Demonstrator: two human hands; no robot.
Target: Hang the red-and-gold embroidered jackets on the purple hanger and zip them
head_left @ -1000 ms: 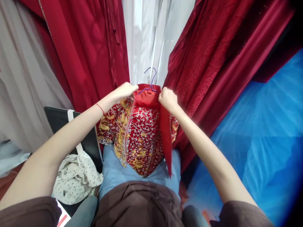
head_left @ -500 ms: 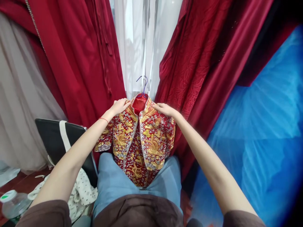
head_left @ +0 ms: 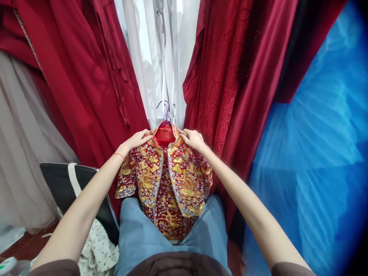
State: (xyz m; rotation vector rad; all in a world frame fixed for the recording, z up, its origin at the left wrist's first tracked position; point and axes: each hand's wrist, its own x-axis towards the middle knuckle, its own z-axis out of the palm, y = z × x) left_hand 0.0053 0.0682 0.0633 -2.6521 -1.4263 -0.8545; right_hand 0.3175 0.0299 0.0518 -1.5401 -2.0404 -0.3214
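A small red jacket (head_left: 163, 180) with gold and silver embroidery hangs on a purple hanger (head_left: 165, 111) over my lap, its front panels folded shut. My left hand (head_left: 135, 141) grips the jacket's left shoulder by the collar, and a thin red string circles that wrist. My right hand (head_left: 193, 138) grips the right shoulder by the collar. The red lining shows inside the collar opening. The jacket's lower hem rests on my blue jeans (head_left: 138, 237).
Dark red garments (head_left: 86, 76) hang at left and a patterned red one (head_left: 230, 76) at right, with white sheer fabric (head_left: 158, 57) between. A blue plastic cover (head_left: 310, 153) fills the right. A black case (head_left: 66, 184) and spotted white cloth (head_left: 97, 253) lie at lower left.
The jacket's front panels were held spread open, showing the lining; they have since been closed over the front. Both hands shifted onto the shoulders by the collar. The view tilted down slightly.
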